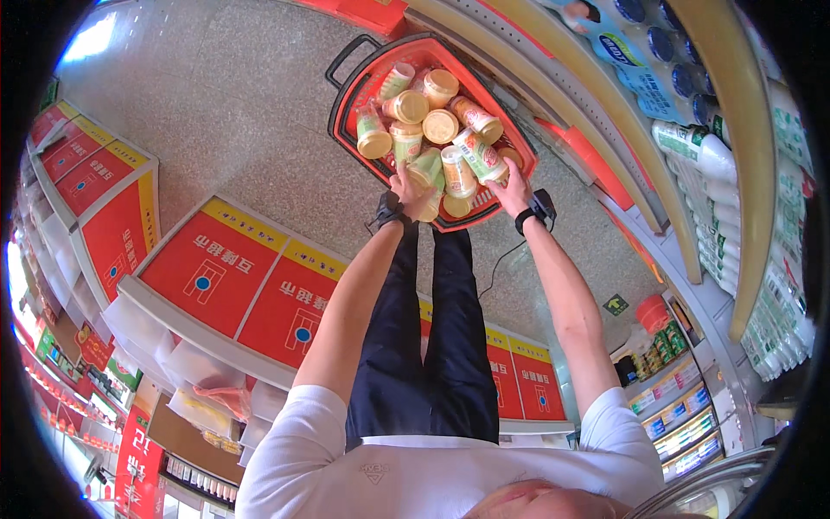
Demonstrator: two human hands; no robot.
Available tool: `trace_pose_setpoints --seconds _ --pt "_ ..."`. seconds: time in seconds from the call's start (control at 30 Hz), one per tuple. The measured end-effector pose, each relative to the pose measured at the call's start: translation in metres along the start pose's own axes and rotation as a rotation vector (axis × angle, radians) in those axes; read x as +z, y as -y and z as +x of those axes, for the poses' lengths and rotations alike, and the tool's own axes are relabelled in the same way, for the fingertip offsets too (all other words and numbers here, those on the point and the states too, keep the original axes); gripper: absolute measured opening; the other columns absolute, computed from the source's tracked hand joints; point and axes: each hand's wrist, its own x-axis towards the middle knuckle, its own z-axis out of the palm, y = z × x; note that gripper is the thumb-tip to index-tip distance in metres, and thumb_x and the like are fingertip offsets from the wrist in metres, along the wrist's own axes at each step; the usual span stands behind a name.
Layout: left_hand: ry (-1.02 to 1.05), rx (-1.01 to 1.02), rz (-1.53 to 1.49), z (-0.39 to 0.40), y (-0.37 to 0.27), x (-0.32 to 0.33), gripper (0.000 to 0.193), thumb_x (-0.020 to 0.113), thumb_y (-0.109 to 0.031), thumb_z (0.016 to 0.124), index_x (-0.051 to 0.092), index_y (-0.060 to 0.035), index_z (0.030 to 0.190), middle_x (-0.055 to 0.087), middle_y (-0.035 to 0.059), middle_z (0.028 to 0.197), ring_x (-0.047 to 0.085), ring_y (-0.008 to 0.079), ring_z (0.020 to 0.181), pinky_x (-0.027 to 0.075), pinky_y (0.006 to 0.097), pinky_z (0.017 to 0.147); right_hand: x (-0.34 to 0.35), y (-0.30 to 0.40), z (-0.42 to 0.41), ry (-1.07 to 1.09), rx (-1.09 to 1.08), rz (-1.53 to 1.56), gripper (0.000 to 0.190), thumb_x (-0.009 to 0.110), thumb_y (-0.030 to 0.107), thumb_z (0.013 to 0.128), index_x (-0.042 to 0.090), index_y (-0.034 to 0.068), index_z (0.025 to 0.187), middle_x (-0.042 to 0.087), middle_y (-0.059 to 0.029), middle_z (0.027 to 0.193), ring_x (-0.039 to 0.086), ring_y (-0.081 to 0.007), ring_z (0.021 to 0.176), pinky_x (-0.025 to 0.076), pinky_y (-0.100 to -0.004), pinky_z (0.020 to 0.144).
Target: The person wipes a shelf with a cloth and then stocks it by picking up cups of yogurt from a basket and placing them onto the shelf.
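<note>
A red plastic shopping basket [519, 123] with a black rim stands on the floor in front of my feet. Inside lie several lidded paper cups of packaged food or drink, some with green labels and some with orange. My right hand [512, 190] is closed around the lid end of a green-and-white cup [478, 154], which lies tilted over its neighbours. At the basket's near left side, my left hand [411, 193] grips a green cup [426, 166]; its fingers partly cover it. Between the hands rests an orange-labelled cup [458, 172], touched by neither.
Shelves [622, 123] with wrapped bottles [655, 58] and plastic-wrapped white packs [703, 201] rise close on the right. Red-panelled display counters [220, 266] stand left and behind. A black handle [350, 58] juts from the basket's far left. A thin cable [496, 266] hangs from my right wrist.
</note>
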Motion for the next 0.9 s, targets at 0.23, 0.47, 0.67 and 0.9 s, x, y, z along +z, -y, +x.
trace_pose_setpoints --seconds 0.23,0.47,0.67,0.9 --pt "0.012 -0.078 0.025 0.000 -0.010 -0.003 0.103 0.079 -0.038 0.065 0.017 -0.0108 0.143 0.041 0.0299 0.122 0.051 0.0455 0.108 0.046 0.0514 0.091 0.021 0.004 0.003 -0.060 0.020 0.016 0.082 0.081 0.025 0.066 0.040 0.003 0.133 0.050 -0.0195 0.126 0.044 -0.0374 0.120 0.035 -0.0443 0.103" --pt "0.082 -0.068 0.139 0.003 -0.012 -0.019 0.104 0.080 -0.038 0.061 0.020 -0.0100 0.141 0.044 0.0288 0.118 0.053 0.0456 0.105 0.050 0.0513 0.085 0.014 0.019 -0.011 0.089 0.155 -0.032 0.085 0.080 0.040 0.068 0.042 -0.001 0.131 0.050 -0.0229 0.129 0.048 -0.0366 0.120 0.038 -0.0424 0.101" --pt "0.099 0.004 0.188 0.004 -0.021 -0.036 0.101 0.081 -0.039 0.059 0.026 -0.0090 0.138 0.047 0.0268 0.114 0.057 0.0426 0.098 0.051 0.0500 0.080 -0.007 0.032 -0.025 0.359 0.408 0.275 0.083 0.076 0.045 0.069 0.046 0.000 0.132 0.055 -0.0190 0.129 0.052 -0.0299 0.121 0.041 -0.0374 0.101" --pt "0.032 0.075 0.141 -0.019 -0.009 -0.050 0.098 0.083 -0.038 0.058 0.030 -0.0078 0.135 0.049 0.0265 0.115 0.054 0.0424 0.103 0.049 0.0499 0.085 -0.002 0.015 -0.060 0.309 0.506 0.091 0.090 0.074 0.048 0.072 0.037 -0.005 0.135 0.048 -0.0241 0.134 0.047 -0.0325 0.125 0.038 -0.0389 0.104"
